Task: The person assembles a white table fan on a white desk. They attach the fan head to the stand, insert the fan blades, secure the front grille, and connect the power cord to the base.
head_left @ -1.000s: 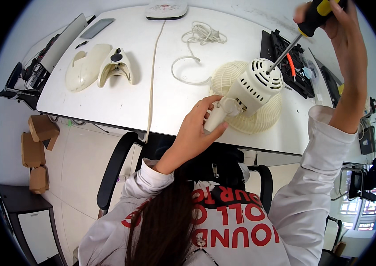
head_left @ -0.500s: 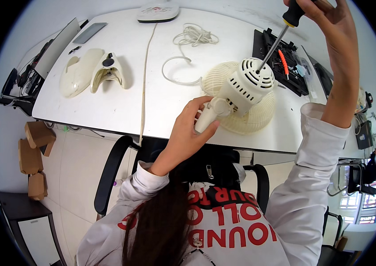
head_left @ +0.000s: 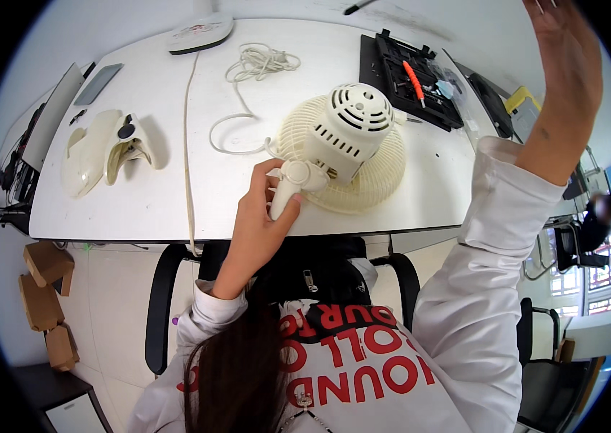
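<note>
A cream electric fan head point(head_left: 354, 130) lies on the white table with its round grille point(head_left: 385, 177) face down and its slotted motor housing up. Its short neck point(head_left: 287, 198) points toward me, and my left hand point(head_left: 261, 220) is closed around it. My right hand point(head_left: 566, 61) is raised high at the upper right, apart from the fan. Its fingers are blurred and partly cut off by the picture's edge, so whether they hold anything is hidden. No screwdriver can be made out in the fan's housing.
Cream plastic housing parts point(head_left: 96, 155) lie at the left. A coiled white cable point(head_left: 258, 63) sits behind the fan. Back right are a black tool case point(head_left: 421, 79) with an orange-red tool point(head_left: 414, 79). A white device point(head_left: 201, 32) stands at the back; a white cord point(head_left: 188, 144) crosses the table.
The screwdriver has left the slotted housing, and my right hand has moved up and outward. My left hand still holds the fan's neck. The whole view has shifted rightward.
</note>
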A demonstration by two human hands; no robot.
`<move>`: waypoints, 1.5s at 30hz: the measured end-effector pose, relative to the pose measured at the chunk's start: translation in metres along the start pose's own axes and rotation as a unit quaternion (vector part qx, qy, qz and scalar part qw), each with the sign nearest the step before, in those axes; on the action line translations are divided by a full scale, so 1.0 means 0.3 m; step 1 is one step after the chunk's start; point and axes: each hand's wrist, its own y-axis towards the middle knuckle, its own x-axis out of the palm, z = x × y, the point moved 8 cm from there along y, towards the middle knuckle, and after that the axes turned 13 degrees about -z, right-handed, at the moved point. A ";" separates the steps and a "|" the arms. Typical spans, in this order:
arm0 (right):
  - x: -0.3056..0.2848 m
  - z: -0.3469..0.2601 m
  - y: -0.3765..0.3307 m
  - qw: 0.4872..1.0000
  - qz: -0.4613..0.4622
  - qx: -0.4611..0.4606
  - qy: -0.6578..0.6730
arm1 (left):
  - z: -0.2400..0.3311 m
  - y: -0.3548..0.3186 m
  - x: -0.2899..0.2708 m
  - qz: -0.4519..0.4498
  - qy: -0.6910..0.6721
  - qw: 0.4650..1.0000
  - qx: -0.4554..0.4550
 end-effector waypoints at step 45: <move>0.251 0.447 -0.827 0.835 -0.375 0.303 -0.265 | -0.007 -0.012 -0.061 0.072 -0.119 0.989 0.043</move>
